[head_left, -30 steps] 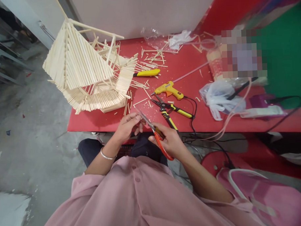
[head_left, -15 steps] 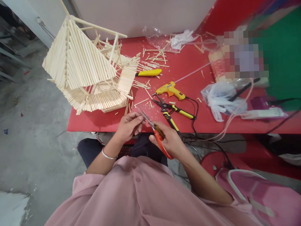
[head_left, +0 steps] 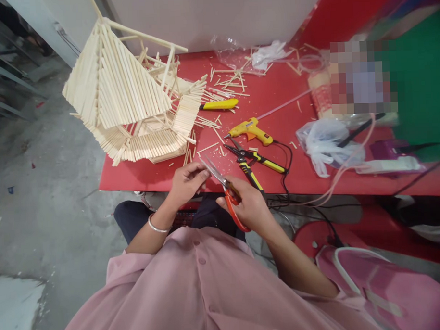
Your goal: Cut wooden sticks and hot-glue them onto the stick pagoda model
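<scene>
Head view: pliers (head_left: 243, 157) lie between scissors (head_left: 225, 182) and glue gun (head_left: 246, 128).

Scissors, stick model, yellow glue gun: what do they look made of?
Scissors: probably steel blades, grey with a sheen; smooth orange-red handles, likely plastic.
Stick model: apparently bare wood or bamboo, pale matte sticks laid side by side.
Yellow glue gun: likely moulded plastic, evenly coloured; tip too small to tell.
</scene>
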The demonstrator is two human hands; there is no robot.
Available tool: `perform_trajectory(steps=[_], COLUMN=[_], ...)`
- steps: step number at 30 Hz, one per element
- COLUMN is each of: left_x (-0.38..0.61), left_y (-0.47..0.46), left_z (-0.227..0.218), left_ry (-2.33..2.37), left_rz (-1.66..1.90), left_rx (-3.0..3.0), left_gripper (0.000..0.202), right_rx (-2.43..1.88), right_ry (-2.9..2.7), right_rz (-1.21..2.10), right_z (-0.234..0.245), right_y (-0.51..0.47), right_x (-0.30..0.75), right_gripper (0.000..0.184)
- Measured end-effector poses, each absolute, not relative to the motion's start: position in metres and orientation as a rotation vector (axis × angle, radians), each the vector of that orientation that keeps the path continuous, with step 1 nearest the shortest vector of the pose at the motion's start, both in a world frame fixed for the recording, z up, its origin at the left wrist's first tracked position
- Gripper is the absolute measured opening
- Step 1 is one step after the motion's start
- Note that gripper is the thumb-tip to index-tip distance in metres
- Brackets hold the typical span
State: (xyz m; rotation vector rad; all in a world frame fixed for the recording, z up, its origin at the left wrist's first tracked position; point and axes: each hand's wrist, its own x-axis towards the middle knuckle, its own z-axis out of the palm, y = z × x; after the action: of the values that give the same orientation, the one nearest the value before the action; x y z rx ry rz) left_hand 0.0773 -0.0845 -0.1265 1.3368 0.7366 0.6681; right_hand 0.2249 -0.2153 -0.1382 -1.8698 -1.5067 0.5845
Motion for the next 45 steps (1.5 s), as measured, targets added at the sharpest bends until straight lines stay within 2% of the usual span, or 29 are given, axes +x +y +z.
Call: perform_trajectory(steps=[3, 19, 25, 30, 45], left_x=[0.078, 0.081, 0.088, 0.097, 0.103], left_y=[-0.086, -0.087, -0.086, -0.087, -0.089], left_z=[-0.127, -0.121, -0.124, -0.128, -0.134], left_ry=[0.750, 0.727, 0.790, 0.866, 0.862], left_rz=[0.628, 0.706, 0.630, 0.601, 0.485], left_rx=[1.302, 1.424, 1.000, 0.801, 0.726], left_gripper=[0.037, 0.035, 0.032, 0.024, 0.030], right_rx=[-1.827, -2.090, -1.823, -1.612, -1.469], right_ry=[-1.446, -1.415, -1.167, -0.797, -0.917], right_rz=[0.655, 0.419, 0.684, 0.681, 0.655], right_z=[-0.136, -0.140, -0.140, -0.143, -0.159], right_y=[-0.213, -0.213, -0.209, -0.189, -0.166], right_x=[0.225, 0.220, 0.219, 0.212, 0.220], right_gripper=[0.056, 0.070, 0.056, 0.065, 0.057])
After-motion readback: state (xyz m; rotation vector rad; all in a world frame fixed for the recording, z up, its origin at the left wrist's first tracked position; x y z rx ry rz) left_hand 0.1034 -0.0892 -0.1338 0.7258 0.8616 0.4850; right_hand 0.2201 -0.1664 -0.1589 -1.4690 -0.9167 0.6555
